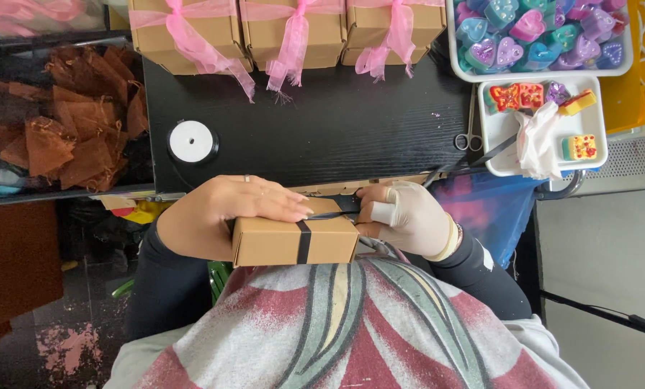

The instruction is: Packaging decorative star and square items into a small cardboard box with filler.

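Observation:
A small brown cardboard box rests against my body at the table's near edge, with a black ribbon wrapped around its middle. My left hand, bare with a ring, lies flat across the box's top, fingers pointing right. My right hand, in a pale glove with a bandaged finger, is closed at the box's right end and pinches the black ribbon, which runs from there up and right toward the white tray.
On the black table sit three brown boxes tied with pink ribbon, a white ribbon spool, small scissors, a white tray of heart-shaped coloured pieces and a smaller white tray. Brown organza bags lie left.

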